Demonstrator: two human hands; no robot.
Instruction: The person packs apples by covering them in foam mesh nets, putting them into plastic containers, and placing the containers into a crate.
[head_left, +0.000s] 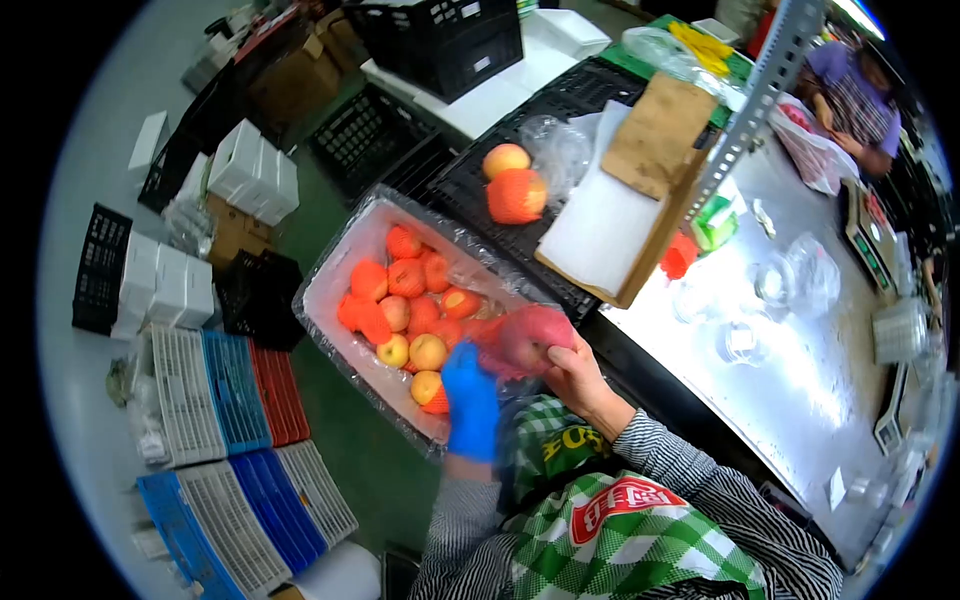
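My right hand (582, 380) is bare and grips the right end of a red net bag (535, 335), with a rounded bulge inside it. My left hand (470, 400) wears a blue glove; its fingers are closed at the bag's left end, partly hidden and slightly blurred. Both hands are over the near right side of a white foam box (335, 250) with a clear plastic liner. Inside that box lie several apples (429, 351), some bare and others in red-orange foam nets (406, 277).
A black crate (470, 185) beside the box bears two apples (516, 195), plastic bags and a cardboard tray (625, 290). A metal post (750, 110) rises by the steel table (740, 400). Stacked coloured crates (240, 390) stand left. Another person (855, 95) works at the far right.
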